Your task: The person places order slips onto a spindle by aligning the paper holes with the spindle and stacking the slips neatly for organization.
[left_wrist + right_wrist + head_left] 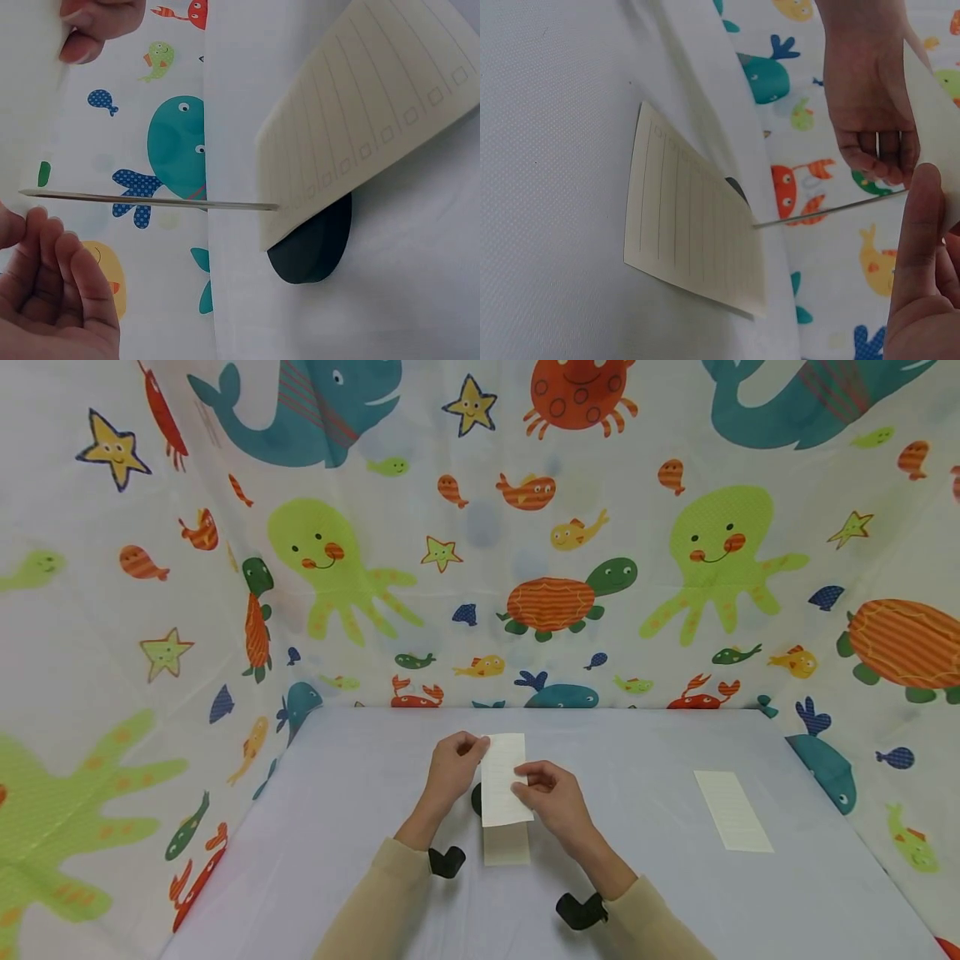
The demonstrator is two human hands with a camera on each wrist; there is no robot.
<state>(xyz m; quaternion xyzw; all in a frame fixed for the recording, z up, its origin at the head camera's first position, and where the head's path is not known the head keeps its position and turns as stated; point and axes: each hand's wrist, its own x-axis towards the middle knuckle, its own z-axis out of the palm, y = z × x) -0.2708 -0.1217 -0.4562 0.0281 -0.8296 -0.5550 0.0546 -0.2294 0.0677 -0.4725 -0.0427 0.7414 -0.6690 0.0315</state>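
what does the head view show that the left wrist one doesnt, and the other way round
Only the head view shows the loose paper strip lying off to the right and the beige sleeves.

Only the left wrist view shows the small squares along the edge of the lower paper; the head view is too distant to make them out.

Both show the left hand, the right hand, the raised paper and a dark object, partly hidden.

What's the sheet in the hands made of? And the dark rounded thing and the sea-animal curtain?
The sheet looks like matte paper, maybe thin card: pale, with a slim edge. The dark thing could be plastic or rubber: smooth, little shine, so I'm unsure. The curtain seems to be matte printed cloth, maybe plasticky: it shows soft wrinkles.
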